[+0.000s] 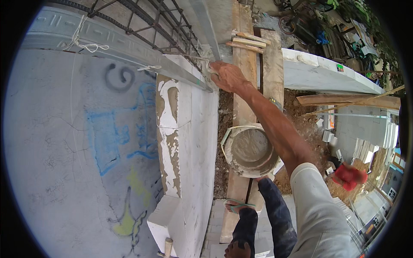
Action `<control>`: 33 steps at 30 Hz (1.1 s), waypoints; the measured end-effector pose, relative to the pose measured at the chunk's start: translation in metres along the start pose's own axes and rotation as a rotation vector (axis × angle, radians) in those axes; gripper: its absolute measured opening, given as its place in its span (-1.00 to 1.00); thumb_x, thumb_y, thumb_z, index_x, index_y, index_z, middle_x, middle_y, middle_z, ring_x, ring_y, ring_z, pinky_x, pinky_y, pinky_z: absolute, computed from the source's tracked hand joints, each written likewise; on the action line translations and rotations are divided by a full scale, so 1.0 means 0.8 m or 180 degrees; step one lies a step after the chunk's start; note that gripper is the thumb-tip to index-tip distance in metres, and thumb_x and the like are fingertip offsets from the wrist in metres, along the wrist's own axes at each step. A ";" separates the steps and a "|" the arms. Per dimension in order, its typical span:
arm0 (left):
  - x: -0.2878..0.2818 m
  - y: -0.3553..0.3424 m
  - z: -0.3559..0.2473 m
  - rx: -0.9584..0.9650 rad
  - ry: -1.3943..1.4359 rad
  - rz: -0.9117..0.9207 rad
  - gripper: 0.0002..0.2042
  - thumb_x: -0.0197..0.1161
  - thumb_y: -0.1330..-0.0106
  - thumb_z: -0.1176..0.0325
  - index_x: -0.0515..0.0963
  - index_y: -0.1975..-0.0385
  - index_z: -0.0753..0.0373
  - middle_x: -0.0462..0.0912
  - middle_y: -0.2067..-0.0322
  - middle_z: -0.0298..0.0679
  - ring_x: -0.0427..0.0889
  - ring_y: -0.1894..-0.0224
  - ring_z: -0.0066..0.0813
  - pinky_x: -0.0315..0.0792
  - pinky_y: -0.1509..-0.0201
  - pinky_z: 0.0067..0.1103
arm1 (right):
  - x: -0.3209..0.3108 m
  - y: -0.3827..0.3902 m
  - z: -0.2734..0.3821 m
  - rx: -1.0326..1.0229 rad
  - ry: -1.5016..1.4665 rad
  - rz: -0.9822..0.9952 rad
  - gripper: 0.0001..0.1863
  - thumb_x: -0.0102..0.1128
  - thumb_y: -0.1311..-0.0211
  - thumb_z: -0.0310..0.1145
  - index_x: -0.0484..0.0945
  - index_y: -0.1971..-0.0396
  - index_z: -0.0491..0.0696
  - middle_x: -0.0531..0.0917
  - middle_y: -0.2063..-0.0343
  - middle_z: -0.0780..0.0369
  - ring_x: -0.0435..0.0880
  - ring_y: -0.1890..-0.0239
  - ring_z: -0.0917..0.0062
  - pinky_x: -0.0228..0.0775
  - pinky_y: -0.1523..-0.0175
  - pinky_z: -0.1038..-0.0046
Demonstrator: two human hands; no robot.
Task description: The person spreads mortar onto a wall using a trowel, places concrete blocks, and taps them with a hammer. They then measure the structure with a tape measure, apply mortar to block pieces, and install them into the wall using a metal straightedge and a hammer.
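Note:
My right arm stretches far forward, and my right hand point(227, 77) is closed at the far end of the white block wall point(195, 129), beside a rebar cage point(167, 26) and a metal channel point(142, 56). What its fingers grip is too small to make out. Low in the picture, my left hand point(237, 250) is by my dark trouser leg, its fingers partly hidden. Between wall and right forearm stands a bucket point(243, 173) with grey mortar point(251, 146) inside. Mortar smears point(169, 142) mark the wall's left side.
Wooden planks point(244, 101) run under the bucket and my sandalled foot point(236, 206). Wood strips point(248, 42) lie across their far end. A wooden-handled tool point(167, 247) rests near the wall's near block. A red item point(349, 176) and rubble are at right; string hangs from the channel.

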State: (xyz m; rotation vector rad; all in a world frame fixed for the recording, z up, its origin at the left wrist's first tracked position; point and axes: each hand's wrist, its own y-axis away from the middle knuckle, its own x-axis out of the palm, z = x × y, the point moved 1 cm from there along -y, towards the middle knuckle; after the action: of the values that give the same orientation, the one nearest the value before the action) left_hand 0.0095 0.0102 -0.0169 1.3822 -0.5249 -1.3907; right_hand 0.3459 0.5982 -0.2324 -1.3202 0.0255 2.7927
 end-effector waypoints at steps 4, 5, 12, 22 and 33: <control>0.029 0.006 0.005 0.0591 -0.0398 -0.0981 -0.40 0.29 -0.41 -0.11 0.58 -0.34 0.12 0.59 -0.31 0.09 0.49 -0.37 0.23 0.38 -0.48 0.02 | 0.051 -0.005 -0.067 -0.0405 0.0999 -0.0905 -0.47 0.19 -0.33 -0.47 0.59 -0.32 0.03 0.68 0.00 0.15 0.69 -0.12 0.16 0.61 -0.05 0.04; 0.028 -0.004 0.009 0.0596 -0.0409 -0.0982 -0.40 0.29 -0.41 -0.11 0.58 -0.34 0.12 0.59 -0.31 0.09 0.49 -0.37 0.23 0.38 -0.48 0.02 | 0.049 0.004 -0.085 -0.0394 0.0999 -0.0910 -0.47 0.19 -0.33 -0.47 0.59 -0.32 0.03 0.68 0.00 0.15 0.69 -0.12 0.16 0.61 -0.05 0.04; 0.007 -0.024 0.004 0.0040 0.0090 0.0111 -0.41 0.30 -0.36 -0.06 0.62 -0.28 0.18 0.64 -0.27 0.00 0.52 -0.35 0.11 0.40 -0.44 -0.04 | -0.016 0.231 -0.132 0.0013 0.0328 -0.0395 -0.53 0.30 -0.23 -0.49 0.58 -0.17 -0.05 0.63 0.12 0.08 0.66 0.08 0.05 0.60 0.02 0.10; 0.009 -0.024 0.017 0.0047 -0.0018 -0.0063 -0.44 0.40 -0.28 -0.04 0.68 -0.19 0.19 0.64 -0.23 -0.06 0.54 -0.32 0.02 0.41 -0.42 -0.09 | 0.018 0.531 -0.050 0.1470 0.0529 0.1361 -0.67 0.31 -0.32 -0.20 0.64 0.09 -0.15 0.76 0.35 -0.07 0.81 0.19 -0.07 0.69 0.08 0.02; 0.012 -0.016 0.041 0.0041 -0.0025 0.0098 -0.37 0.32 -0.34 -0.11 0.63 -0.30 0.17 0.59 -0.34 -0.08 0.47 -0.42 0.00 0.32 -0.51 -0.13 | 0.036 0.524 -0.010 0.2151 -0.0756 0.2272 -0.49 0.33 -0.30 -0.15 0.72 -0.16 -0.12 0.80 0.03 -0.11 0.83 -0.02 0.11 0.62 -0.17 0.27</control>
State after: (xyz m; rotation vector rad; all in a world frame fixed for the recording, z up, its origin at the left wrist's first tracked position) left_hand -0.0225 -0.0055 -0.0243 1.3742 -0.5590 -1.3706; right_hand 0.3109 0.1803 -0.2630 -0.9019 1.5381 2.9375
